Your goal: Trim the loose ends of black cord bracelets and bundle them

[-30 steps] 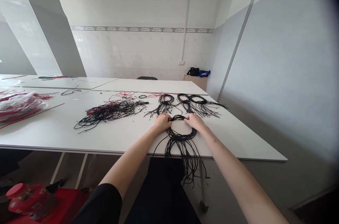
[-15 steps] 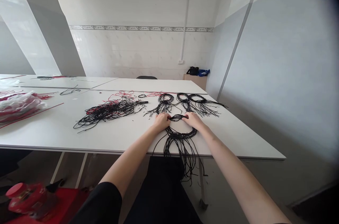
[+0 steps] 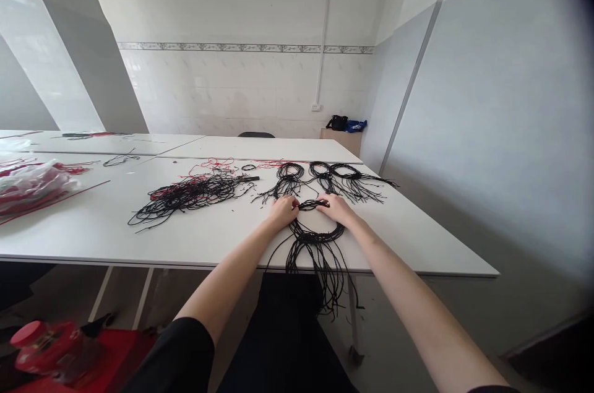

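A ring of black cords (image 3: pixel 320 237) lies on a white table (image 3: pixel 417 244), close to its near edge, its loose ends trailing over that edge toward the person. The left hand (image 3: pixel 284 212) and right hand (image 3: pixel 338 208) are slightly apart, each with thumb and fingers pinched on the ring's far side. Just beyond the ring lie three similar looped bundles with splayed ends: a left bundle (image 3: pixel 290 178), a middle bundle (image 3: pixel 321 174) and a right bundle (image 3: pixel 351 175). These three look already gathered, while the held ring seems partly arranged. Left of the ring, a tangled heap of black cord (image 3: pixel 199 190), mixed with red strands, appears unsorted; farther left sits a clear plastic bag (image 3: pixel 41 184) with red contents. No writing can be read: the red jar (image 3: pixel 49 349), below and left of the ring, has markings too blurred to make out.
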